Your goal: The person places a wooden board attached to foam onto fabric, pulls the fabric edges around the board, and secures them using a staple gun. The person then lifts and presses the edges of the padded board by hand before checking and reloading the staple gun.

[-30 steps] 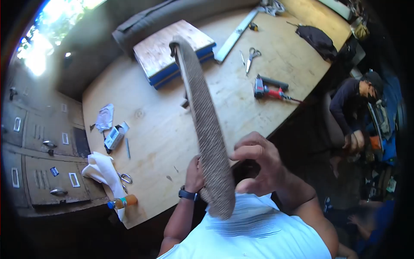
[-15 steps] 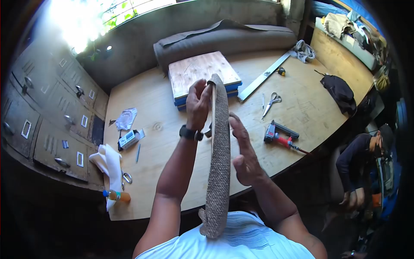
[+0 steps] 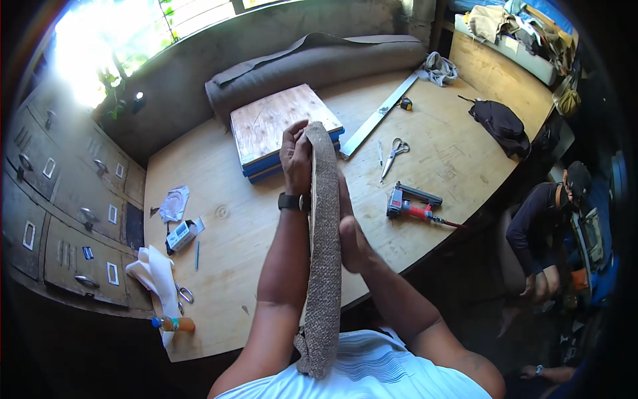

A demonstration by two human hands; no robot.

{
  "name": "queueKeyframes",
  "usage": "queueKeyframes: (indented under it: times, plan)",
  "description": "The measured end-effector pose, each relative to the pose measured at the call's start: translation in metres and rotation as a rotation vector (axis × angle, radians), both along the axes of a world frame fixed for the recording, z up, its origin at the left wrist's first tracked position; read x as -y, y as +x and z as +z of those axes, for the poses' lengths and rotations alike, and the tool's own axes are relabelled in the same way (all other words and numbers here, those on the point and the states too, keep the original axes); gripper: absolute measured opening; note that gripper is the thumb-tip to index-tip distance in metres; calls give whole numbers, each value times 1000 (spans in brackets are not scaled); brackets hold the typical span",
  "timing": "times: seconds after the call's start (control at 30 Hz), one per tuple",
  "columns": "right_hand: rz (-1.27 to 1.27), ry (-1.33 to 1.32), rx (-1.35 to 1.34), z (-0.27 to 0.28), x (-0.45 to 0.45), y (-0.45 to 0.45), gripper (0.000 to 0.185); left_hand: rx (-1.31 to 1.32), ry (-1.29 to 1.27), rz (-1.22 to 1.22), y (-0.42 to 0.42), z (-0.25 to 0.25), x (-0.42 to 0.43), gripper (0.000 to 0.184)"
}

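A padded panel (image 3: 325,246) covered in brown-grey woven fabric stands on edge before my chest, with a thin wooden edge along its left side. Its near end reaches my white shirt, where some loose fabric bunches. My left hand (image 3: 296,156), a dark watch on its wrist, is closed on the far end of the panel. On the other side, my right hand (image 3: 352,236) lies flat against the fabric, its fingers stretched forward and partly hidden by the panel. Beyond my left hand sits a stack of plywood-topped boards (image 3: 286,126) with blue edges.
On the table (image 3: 266,219) lie a red staple gun (image 3: 415,205), scissors (image 3: 395,158), a tape measure (image 3: 406,104), a metal ruler (image 3: 380,114) and a black bag (image 3: 500,128). A fabric roll (image 3: 319,70) lies behind. Lockers (image 3: 86,213) stand left, near a bottle (image 3: 174,324). Another person (image 3: 538,226) sits right.
My right hand has moved from beside the panel onto its fabric side. The panel's far end has shifted slightly left in view, and the whole scene has turned a little with my head.
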State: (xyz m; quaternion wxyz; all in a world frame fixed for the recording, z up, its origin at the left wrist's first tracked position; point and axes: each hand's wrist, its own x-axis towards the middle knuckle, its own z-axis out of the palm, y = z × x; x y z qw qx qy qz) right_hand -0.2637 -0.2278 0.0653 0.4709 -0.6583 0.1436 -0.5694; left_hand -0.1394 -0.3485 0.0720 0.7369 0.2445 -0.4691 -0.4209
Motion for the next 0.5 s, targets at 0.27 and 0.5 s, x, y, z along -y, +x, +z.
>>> queueKeyframes:
  times: [0.27,0.5]
  plan:
    - [-120,107,-505,51,82,-31,121,73,-33,168,-31,-20,6,27]
    - [-184,44,-835,70,110,-58,122,374,150,242,-21,-3,-11,46]
